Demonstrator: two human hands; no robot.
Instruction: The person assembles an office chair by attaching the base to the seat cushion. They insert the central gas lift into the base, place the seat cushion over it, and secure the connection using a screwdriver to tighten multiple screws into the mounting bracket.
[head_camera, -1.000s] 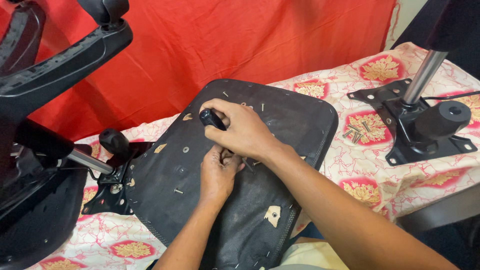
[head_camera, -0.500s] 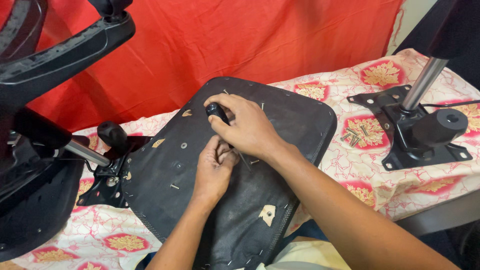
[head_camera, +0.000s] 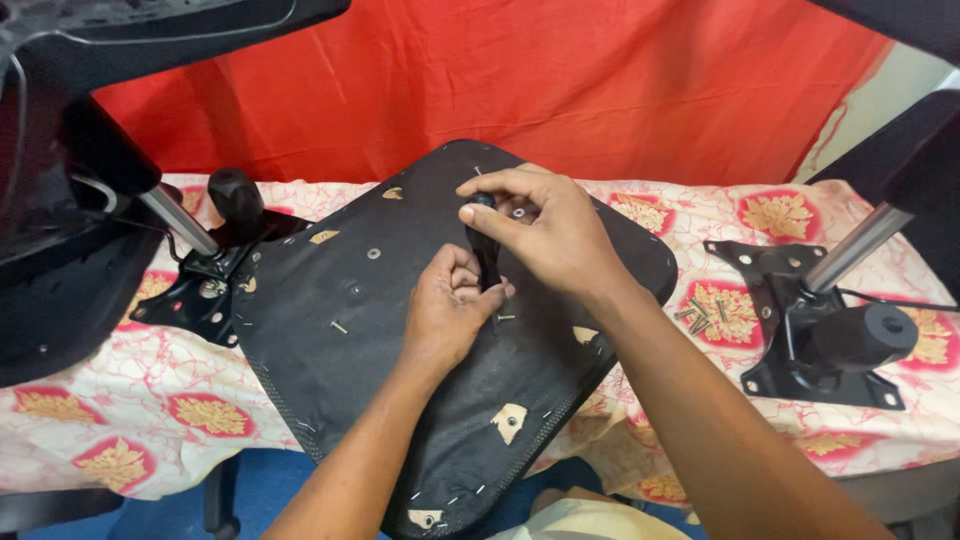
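A black chair seat pan (head_camera: 400, 350) lies upside down on a table with a floral cloth. My right hand (head_camera: 550, 235) grips the top of a black-handled screwdriver (head_camera: 486, 250) that stands upright on the seat. My left hand (head_camera: 450, 305) pinches around the screwdriver's lower end, its fingertips against the seat surface. The tool's tip is hidden by my left fingers. A loose screw (head_camera: 339, 326) lies on the seat to the left.
A black seat mechanism with a chrome lever (head_camera: 810, 320) stands at the right, several loose screws (head_camera: 700, 315) beside it. Another mechanism with a knob (head_camera: 215, 270) and a black chair back (head_camera: 60, 230) sit at the left. A red cloth (head_camera: 560, 80) hangs behind.
The view has shifted, so the seat and hands sit more to the centre. Both hands keep their hold on the screwdriver; my right hand has turned slightly on the handle.
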